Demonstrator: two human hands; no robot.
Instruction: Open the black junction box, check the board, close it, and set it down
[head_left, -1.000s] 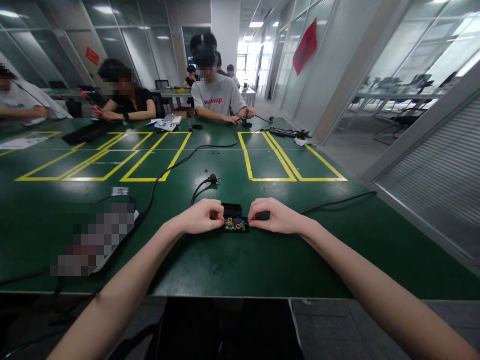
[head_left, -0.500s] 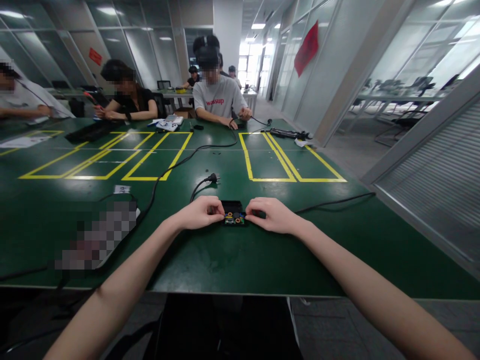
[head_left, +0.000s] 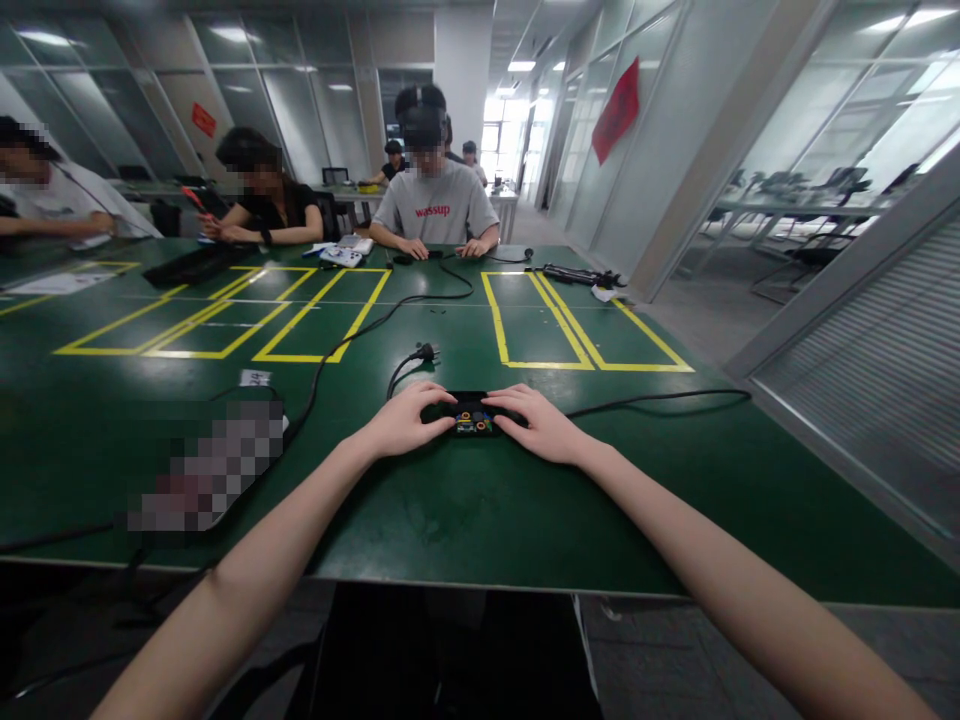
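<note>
An opened black power adapter (head_left: 474,402) lies on the green table in front of me, its far part black. A circuit board (head_left: 474,423) with copper-coloured coils shows in its near part. My left hand (head_left: 411,418) is closed on the left end, thumb at the near side and fingertips at the far side. At the opposite end, my right hand (head_left: 538,425) grips in the same way, its thumb beside the board. The fingers hide both ends of the adapter. A black cord with a plug (head_left: 426,352) curves out behind my left hand.
Another black cord (head_left: 660,402) runs right from beside my right hand. A blurred-out pale object (head_left: 217,470) lies to the left, near a long black cable (head_left: 319,370). Yellow tape outlines (head_left: 547,365) mark the table. Across it, a person in a grey shirt (head_left: 435,210) sits working.
My fingers have shifted from pinching the sides near the board to spanning the adapter's ends, fingertips on the far part. The person opposite has lowered their raised hand to the table.
</note>
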